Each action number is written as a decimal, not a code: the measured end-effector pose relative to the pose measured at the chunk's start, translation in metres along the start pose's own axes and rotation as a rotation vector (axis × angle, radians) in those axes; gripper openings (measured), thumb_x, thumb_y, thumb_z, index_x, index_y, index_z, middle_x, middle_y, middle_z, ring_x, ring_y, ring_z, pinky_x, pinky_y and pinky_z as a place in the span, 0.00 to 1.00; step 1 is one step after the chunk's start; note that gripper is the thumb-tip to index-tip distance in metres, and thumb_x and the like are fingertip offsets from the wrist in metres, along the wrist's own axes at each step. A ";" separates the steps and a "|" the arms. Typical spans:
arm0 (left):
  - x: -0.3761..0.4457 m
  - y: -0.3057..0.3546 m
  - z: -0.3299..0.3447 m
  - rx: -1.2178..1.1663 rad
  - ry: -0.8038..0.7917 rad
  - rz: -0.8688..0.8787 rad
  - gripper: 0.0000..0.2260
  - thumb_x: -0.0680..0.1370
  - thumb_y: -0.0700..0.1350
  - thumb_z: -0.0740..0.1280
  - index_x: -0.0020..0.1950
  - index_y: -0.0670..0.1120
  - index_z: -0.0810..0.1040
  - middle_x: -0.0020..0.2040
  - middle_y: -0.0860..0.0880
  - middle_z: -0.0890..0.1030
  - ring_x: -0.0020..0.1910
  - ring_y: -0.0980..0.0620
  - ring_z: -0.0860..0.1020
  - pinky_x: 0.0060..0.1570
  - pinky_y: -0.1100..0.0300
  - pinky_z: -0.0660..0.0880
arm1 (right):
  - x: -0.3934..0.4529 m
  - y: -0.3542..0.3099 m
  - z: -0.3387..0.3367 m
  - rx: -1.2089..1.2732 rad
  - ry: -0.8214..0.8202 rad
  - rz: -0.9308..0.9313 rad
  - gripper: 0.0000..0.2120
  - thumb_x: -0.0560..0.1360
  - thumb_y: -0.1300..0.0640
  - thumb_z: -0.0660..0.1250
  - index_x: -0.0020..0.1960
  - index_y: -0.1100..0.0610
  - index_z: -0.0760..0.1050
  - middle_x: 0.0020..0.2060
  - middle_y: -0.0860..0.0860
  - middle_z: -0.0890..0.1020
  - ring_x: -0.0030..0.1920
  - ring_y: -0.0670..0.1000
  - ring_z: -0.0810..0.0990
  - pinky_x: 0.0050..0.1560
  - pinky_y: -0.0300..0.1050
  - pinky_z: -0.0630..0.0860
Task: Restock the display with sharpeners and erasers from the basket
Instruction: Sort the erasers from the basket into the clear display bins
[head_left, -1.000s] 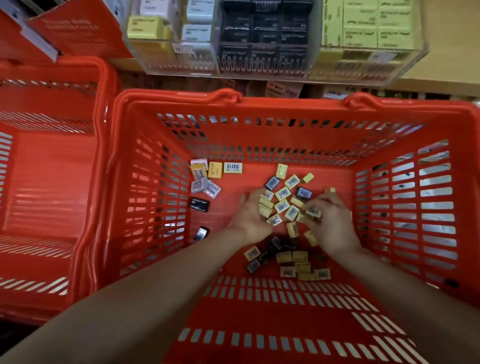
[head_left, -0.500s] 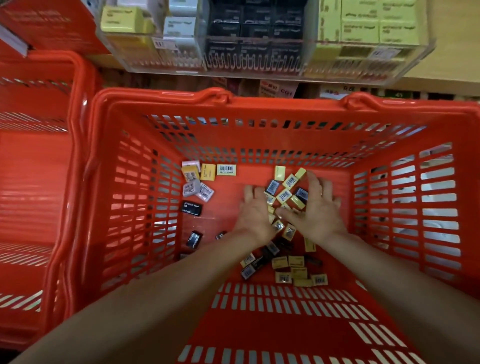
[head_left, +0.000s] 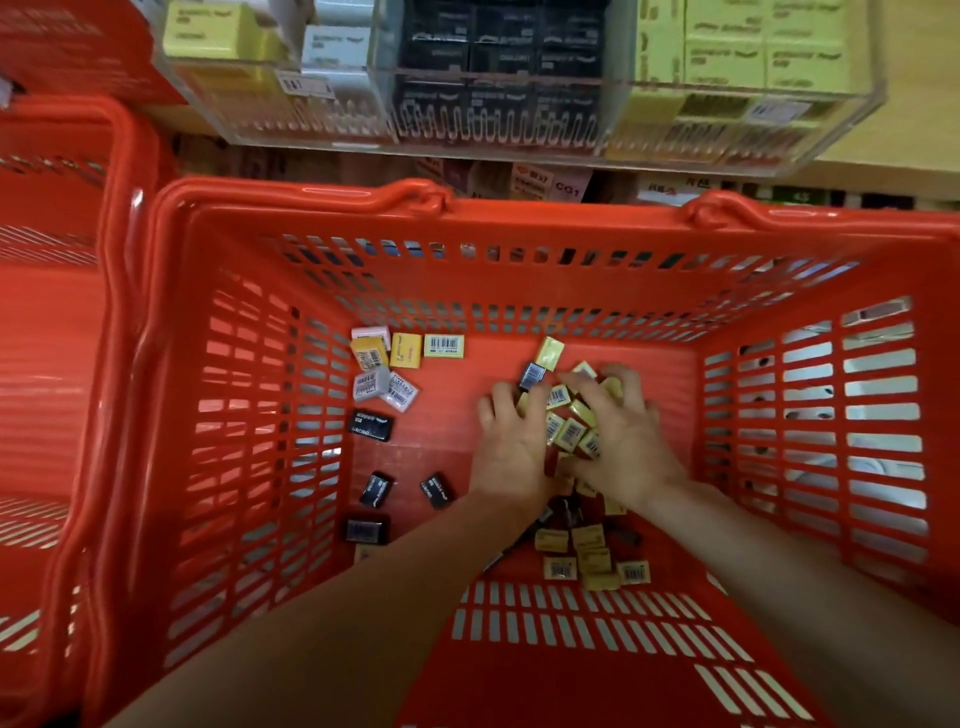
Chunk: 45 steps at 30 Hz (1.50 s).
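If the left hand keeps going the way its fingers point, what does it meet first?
Probably the black item just past the left hand, at the edge of the yellow pile; beyond it, the basket's far wall. Depth is unclear.

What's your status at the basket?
Left hand and right hand both down in the red basket, fingers curled, gathering yellow erasers. Nothing lifted yet. Nothing blocking.

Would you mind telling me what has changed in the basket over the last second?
Both hands shifted toward the far wall of the red basket. The left hand and right hand now cup the heap of yellow pieces between them; whether any piece is actually gripped is unclear. The black pieces and the cluster by the far left corner stayed put, as did the display bins.
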<state>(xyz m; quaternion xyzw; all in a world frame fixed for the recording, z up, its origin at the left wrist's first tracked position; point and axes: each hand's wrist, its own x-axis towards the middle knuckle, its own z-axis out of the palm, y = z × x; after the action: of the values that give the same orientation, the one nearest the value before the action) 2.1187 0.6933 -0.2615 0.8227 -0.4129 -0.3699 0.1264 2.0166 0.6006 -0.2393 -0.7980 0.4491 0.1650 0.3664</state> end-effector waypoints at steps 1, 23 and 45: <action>0.000 0.002 0.002 0.035 -0.003 0.005 0.45 0.65 0.48 0.80 0.75 0.51 0.58 0.66 0.47 0.60 0.65 0.47 0.59 0.63 0.52 0.70 | -0.001 0.002 0.001 -0.019 -0.002 -0.008 0.41 0.68 0.56 0.78 0.73 0.39 0.61 0.71 0.48 0.54 0.64 0.59 0.64 0.64 0.49 0.68; -0.004 -0.039 -0.038 0.179 0.059 0.371 0.15 0.77 0.35 0.65 0.64 0.41 0.75 0.64 0.43 0.71 0.62 0.44 0.70 0.58 0.49 0.75 | -0.010 0.016 0.011 -0.168 0.081 0.022 0.34 0.63 0.46 0.79 0.65 0.44 0.68 0.74 0.48 0.52 0.67 0.59 0.59 0.63 0.51 0.71; -0.026 -0.034 -0.053 -0.226 0.181 0.209 0.11 0.77 0.37 0.68 0.56 0.49 0.80 0.55 0.55 0.73 0.54 0.59 0.72 0.55 0.73 0.67 | -0.023 0.001 0.016 -0.162 0.067 -0.188 0.18 0.64 0.64 0.77 0.50 0.50 0.80 0.66 0.45 0.66 0.69 0.54 0.64 0.63 0.45 0.72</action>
<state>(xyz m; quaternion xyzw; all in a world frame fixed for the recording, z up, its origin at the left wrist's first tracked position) 2.1663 0.7301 -0.2292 0.7857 -0.4389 -0.3231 0.2927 2.0041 0.6261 -0.2371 -0.8687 0.3695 0.1387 0.2993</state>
